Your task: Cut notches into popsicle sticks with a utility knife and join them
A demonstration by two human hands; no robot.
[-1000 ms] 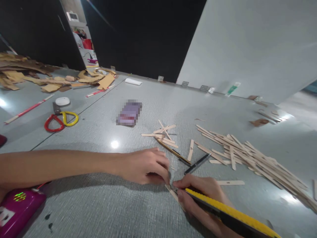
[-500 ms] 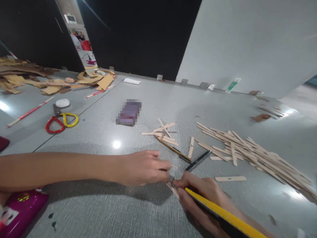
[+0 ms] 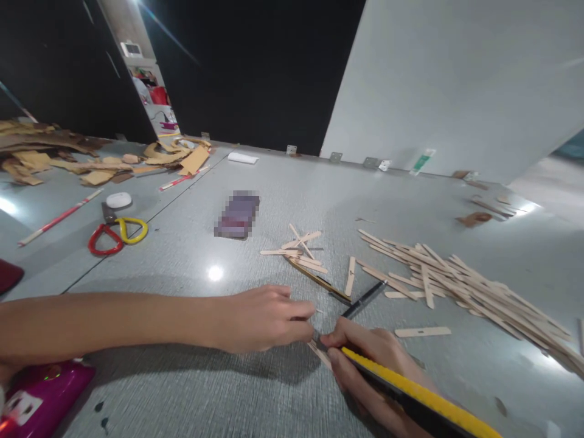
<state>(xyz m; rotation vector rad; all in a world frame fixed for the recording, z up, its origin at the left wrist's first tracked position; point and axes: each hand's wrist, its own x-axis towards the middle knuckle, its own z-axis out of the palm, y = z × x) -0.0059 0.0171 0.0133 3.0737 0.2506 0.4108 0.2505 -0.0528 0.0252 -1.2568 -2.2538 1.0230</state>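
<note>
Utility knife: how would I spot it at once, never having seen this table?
On the grey table, find the heap of craft sticks at the right. Nearer the camera, the right hand grips the utility knife; its thick yellow-and-black body sets it apart from the slim dark pen just beyond the hand.

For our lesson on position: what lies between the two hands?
The head view shows a narrow wooden stick and, apparently, a blade tip between left hand and right hand.

The left fingers [image 3: 298, 331] and forearm [image 3: 137, 322] are bare (both slim).
</note>
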